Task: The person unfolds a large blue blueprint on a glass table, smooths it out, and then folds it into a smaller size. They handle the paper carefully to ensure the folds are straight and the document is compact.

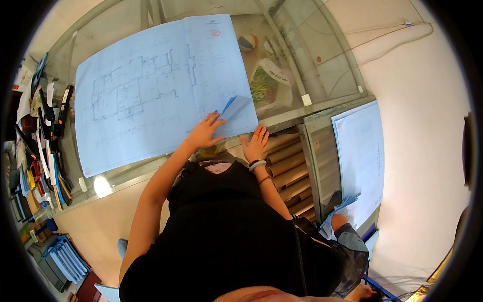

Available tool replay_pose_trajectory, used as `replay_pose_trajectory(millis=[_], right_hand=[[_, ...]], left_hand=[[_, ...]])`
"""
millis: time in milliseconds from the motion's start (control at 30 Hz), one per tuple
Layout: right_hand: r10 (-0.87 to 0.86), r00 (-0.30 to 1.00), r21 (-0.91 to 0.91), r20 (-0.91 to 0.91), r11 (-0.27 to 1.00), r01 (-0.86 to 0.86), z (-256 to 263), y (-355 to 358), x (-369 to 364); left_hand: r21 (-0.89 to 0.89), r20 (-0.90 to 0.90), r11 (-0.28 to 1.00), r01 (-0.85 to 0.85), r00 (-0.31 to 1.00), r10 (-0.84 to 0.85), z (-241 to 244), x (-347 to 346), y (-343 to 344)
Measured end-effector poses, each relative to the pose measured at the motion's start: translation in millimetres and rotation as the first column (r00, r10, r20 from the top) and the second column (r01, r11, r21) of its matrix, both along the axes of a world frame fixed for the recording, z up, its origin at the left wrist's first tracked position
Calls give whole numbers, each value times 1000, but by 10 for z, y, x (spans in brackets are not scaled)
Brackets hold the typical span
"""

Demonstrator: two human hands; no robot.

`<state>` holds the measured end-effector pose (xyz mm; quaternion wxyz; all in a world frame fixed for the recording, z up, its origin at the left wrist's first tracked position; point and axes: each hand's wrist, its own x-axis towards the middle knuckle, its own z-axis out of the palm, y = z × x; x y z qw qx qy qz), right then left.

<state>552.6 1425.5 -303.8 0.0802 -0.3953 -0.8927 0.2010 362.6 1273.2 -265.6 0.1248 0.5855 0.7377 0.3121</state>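
A large blue-tinted architectural floor plan (128, 139) is spread over a glass-topped counter (328, 75), with a red stamp near its far right corner. My left hand (205, 131) lies on its near edge, fingers spread. At those fingertips a folded flap of paper (236, 107) rises from the sheet; whether the fingers pinch it is unclear. My right hand (256, 145) touches the counter edge by the plan's near right corner, with something orange on one finger and bracelets at the wrist. Nothing shows in its grasp.
Staplers (65, 109) and stationery crowd the counter's left end. Cardboard tubes (288, 166) fill a shelf at right. Another stack of drawings (360, 151) lies on a side counter, where another person's arm (339, 222) reaches over papers. Blue file folders (68, 260) stand lower left.
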Motion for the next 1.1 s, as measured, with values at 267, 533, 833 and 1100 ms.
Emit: replay_pose_trajectory(millis=[267, 533, 833, 1100], right_hand=[[21, 999, -37, -28, 999, -22, 91, 1, -105], [-156, 944, -321, -291, 945, 58, 185, 273, -14], [102, 995, -30, 1, 994, -102, 110, 34, -32], [133, 979, -78, -154, 986, -146, 192, 157, -154]], left_hand=[[12, -95, 1000, -28, 995, 29, -122, 94, 55], [106, 63, 980, -166, 985, 159, -318, 43, 38], [-19, -88, 999, -28, 996, 26, 33, 89, 49], [-65, 267, 977, -203, 940, 213, -61, 80, 72]])
